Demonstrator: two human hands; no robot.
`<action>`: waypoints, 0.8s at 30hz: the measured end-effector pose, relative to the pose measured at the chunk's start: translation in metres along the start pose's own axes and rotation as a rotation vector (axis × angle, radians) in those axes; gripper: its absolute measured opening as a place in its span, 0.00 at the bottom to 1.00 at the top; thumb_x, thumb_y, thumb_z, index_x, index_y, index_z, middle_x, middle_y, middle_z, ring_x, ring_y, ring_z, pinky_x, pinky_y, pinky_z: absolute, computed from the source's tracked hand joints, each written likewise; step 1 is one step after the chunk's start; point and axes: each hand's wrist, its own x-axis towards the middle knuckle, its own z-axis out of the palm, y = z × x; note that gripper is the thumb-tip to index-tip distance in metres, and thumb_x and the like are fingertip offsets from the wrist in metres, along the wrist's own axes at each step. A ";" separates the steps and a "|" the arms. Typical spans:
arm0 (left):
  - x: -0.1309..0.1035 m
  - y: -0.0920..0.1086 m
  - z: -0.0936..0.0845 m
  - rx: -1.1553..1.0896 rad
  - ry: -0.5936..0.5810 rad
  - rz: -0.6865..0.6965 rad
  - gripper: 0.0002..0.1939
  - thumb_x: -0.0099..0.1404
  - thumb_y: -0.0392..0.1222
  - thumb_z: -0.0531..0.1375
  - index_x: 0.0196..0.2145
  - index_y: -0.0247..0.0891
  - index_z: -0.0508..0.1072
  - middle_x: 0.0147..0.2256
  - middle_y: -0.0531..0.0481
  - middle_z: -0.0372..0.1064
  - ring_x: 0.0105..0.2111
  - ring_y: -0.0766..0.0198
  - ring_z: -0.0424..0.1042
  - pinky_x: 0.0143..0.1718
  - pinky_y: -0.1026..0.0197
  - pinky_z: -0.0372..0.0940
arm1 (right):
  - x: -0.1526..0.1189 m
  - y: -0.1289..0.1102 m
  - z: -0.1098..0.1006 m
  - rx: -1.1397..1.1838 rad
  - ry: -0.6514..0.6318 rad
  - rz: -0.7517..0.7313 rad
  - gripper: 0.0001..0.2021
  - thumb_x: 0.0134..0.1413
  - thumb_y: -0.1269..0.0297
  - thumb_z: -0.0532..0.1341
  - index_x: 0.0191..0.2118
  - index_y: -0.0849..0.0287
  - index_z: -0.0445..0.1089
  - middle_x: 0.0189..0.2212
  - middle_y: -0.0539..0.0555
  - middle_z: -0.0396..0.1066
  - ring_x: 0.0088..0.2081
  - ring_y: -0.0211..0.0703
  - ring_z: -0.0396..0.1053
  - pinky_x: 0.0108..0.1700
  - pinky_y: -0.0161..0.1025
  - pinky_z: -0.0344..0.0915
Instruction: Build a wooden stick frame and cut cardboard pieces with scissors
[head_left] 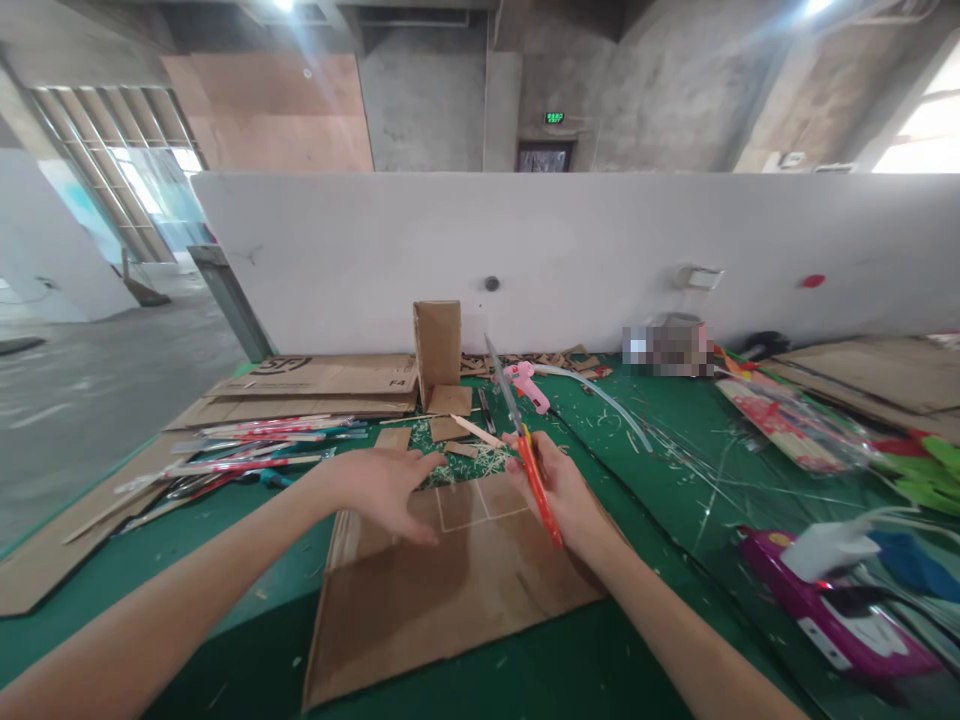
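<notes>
My right hand [553, 485] holds orange-handled scissors [534, 478], their blades pointing up and away from me. Beneath my hands lies a flat cardboard sheet [450, 600] with light lines drawn near its far edge. Over the sheet's far left part is my left hand [390, 492], fingers spread, with nothing held. A pale pink pen-like stick [478, 431] lies just beyond the sheet, among shavings and small cardboard pieces [448, 429]. To the right of the scissor blades rests a pink glue gun [527, 387].
Cardboard sheets [330, 375] and wrapped sticks [255, 450] lie at left. An upright cardboard piece [439, 345] stands near the white partition [375, 260]. A purple power strip [832, 610] with cables is at right, and a black cord crosses the green table [667, 490].
</notes>
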 end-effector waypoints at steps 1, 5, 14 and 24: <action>-0.002 0.002 0.000 0.024 -0.019 0.004 0.54 0.43 0.71 0.57 0.61 0.36 0.53 0.51 0.35 0.64 0.46 0.44 0.67 0.40 0.55 0.61 | 0.000 -0.001 0.000 -0.012 0.002 0.000 0.11 0.53 0.57 0.59 0.38 0.57 0.61 0.30 0.51 0.69 0.29 0.39 0.65 0.30 0.35 0.62; -0.005 0.009 0.002 0.090 -0.031 0.002 0.56 0.40 0.67 0.60 0.61 0.36 0.51 0.44 0.36 0.68 0.42 0.44 0.69 0.37 0.54 0.61 | -0.002 -0.008 -0.001 -0.019 0.033 -0.002 0.11 0.55 0.54 0.55 0.38 0.57 0.61 0.34 0.53 0.69 0.30 0.40 0.65 0.33 0.36 0.62; 0.001 0.002 0.006 0.074 0.005 0.048 0.45 0.38 0.69 0.60 0.47 0.33 0.68 0.40 0.35 0.69 0.38 0.45 0.69 0.36 0.55 0.61 | 0.003 -0.009 -0.014 -0.245 -0.115 -0.008 0.13 0.54 0.55 0.57 0.41 0.56 0.58 0.29 0.50 0.68 0.26 0.40 0.65 0.28 0.35 0.59; -0.002 0.010 -0.001 0.036 -0.034 0.061 0.45 0.39 0.71 0.59 0.46 0.33 0.66 0.38 0.38 0.71 0.35 0.46 0.71 0.30 0.57 0.60 | 0.011 -0.013 -0.038 -0.819 -0.201 -0.068 0.20 0.48 0.47 0.60 0.42 0.56 0.62 0.36 0.57 0.72 0.35 0.51 0.70 0.30 0.37 0.56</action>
